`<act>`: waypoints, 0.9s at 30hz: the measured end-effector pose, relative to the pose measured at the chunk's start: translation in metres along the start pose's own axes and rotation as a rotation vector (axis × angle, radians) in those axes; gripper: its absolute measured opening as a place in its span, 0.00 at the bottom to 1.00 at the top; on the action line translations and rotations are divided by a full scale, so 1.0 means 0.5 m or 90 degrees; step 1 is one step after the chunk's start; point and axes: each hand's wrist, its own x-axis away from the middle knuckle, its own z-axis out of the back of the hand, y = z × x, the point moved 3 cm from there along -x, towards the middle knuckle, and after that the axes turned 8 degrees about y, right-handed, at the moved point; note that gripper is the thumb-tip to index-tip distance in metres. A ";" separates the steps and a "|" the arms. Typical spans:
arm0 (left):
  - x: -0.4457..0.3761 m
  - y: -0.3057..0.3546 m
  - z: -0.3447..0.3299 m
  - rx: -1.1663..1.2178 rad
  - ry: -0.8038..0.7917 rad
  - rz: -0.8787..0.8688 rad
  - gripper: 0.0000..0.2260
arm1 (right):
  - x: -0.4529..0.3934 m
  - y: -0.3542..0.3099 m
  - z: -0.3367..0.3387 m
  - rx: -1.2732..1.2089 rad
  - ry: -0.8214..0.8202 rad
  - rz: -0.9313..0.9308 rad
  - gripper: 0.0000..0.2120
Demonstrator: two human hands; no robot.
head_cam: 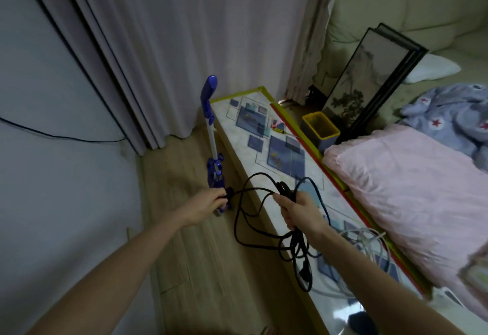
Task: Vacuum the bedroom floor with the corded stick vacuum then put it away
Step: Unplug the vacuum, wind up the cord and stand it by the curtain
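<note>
The blue stick vacuum [212,134] stands upright against the edge of a low patterned table [280,149], its handle near the curtain. My left hand [208,204] grips the black cord where it meets the vacuum's lower body. My right hand [298,212] holds a bundle of coiled black cord [298,245], with loops hanging down and the plug [305,274] dangling below. One loop arcs between both hands.
Grey curtains [158,57] hang behind the vacuum. A bed with a pink pillow [412,189] lies right of the table. A yellow-rimmed bin [320,126] and framed pictures [369,81] stand beyond. White cables [369,245] lie on the table. Wooden floor [190,255] runs along the wall.
</note>
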 end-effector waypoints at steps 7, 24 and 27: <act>-0.096 -0.062 -0.011 0.224 0.114 0.133 0.12 | -0.149 -0.021 -0.029 -0.019 -0.053 0.018 0.10; -0.257 -0.210 0.155 0.037 -0.062 -0.135 0.54 | -0.445 -0.181 -0.265 0.346 -0.554 0.032 0.06; -0.276 -0.226 0.153 0.130 -0.046 -0.091 0.37 | -0.472 -0.188 -0.265 0.303 -0.572 0.010 0.10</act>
